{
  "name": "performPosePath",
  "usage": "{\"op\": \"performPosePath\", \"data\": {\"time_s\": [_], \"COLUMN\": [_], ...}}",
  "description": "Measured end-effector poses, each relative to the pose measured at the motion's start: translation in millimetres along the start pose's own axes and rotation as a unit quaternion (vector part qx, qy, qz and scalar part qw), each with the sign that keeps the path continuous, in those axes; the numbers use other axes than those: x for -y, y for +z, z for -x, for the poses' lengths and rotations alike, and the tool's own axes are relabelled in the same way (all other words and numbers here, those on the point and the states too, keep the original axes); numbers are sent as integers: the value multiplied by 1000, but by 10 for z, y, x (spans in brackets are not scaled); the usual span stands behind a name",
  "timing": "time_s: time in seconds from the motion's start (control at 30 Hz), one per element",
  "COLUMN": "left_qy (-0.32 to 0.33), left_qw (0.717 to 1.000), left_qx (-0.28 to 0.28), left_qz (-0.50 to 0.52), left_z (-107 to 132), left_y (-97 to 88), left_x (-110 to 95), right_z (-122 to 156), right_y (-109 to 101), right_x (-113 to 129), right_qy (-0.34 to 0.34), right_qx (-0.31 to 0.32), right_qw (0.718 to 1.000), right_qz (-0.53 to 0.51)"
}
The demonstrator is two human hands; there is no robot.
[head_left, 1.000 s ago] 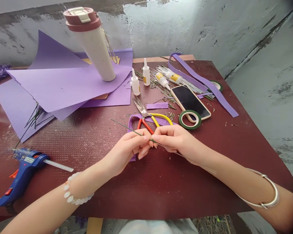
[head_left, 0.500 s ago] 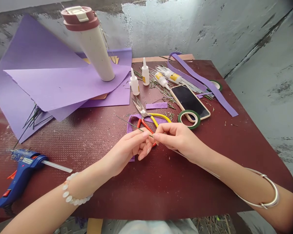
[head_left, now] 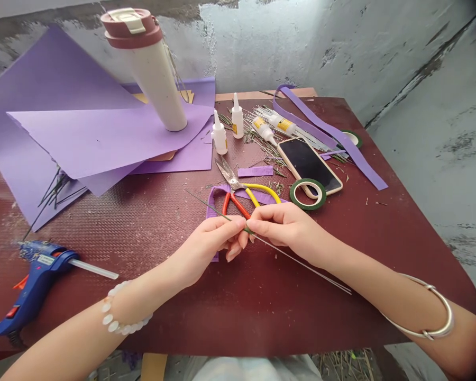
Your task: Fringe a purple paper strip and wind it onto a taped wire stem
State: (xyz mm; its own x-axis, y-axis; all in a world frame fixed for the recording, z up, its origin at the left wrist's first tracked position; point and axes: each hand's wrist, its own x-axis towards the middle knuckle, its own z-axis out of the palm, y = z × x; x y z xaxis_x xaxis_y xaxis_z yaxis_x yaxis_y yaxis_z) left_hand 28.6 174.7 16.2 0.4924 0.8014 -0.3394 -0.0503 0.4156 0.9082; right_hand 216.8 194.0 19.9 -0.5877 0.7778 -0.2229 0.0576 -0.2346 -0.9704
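My left hand [head_left: 212, 243] and my right hand [head_left: 285, 225] meet over the middle of the dark red table [head_left: 262, 307], both pinching one thin wire [head_left: 301, 263]. The wire is green left of my fingers and bare silver to the right, running down past my right wrist. Just behind my hands lie scissors [head_left: 244, 190] with red and yellow handles on a purple strip [head_left: 212, 203]. A roll of green tape [head_left: 308, 193] sits beside my right hand.
A phone [head_left: 308, 165] lies behind the tape roll, with glue bottles [head_left: 219, 136] and long purple strips [head_left: 333, 137] further back. Purple sheets [head_left: 103, 137] hold a tall white cup [head_left: 154, 69] at the back left. A blue glue gun [head_left: 35, 280] lies at the front left.
My hands have shifted slightly along the wire, and more bare silver wire now shows to the right of my right hand. Nothing else on the table moved.
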Motion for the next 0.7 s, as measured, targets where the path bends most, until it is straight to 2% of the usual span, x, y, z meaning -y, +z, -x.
{"op": "performPosePath", "data": {"time_s": [0.1, 0.33, 0.7], "left_qy": [2, 8, 17], "left_qw": [1000, 1000, 999], "left_qx": [-8, -18, -24], "left_qz": [5, 4, 21], "left_z": [4, 10, 4], "left_y": [8, 21, 3], "left_x": [-1, -17, -17], "right_z": [-13, -19, -44], "right_y": [-18, -31, -66], "right_x": [-40, -37, -49], "right_qy": [30, 74, 82], "right_qx": [15, 28, 58], "right_qw": [998, 991, 987], "right_qz": [-58, -108, -125]}}
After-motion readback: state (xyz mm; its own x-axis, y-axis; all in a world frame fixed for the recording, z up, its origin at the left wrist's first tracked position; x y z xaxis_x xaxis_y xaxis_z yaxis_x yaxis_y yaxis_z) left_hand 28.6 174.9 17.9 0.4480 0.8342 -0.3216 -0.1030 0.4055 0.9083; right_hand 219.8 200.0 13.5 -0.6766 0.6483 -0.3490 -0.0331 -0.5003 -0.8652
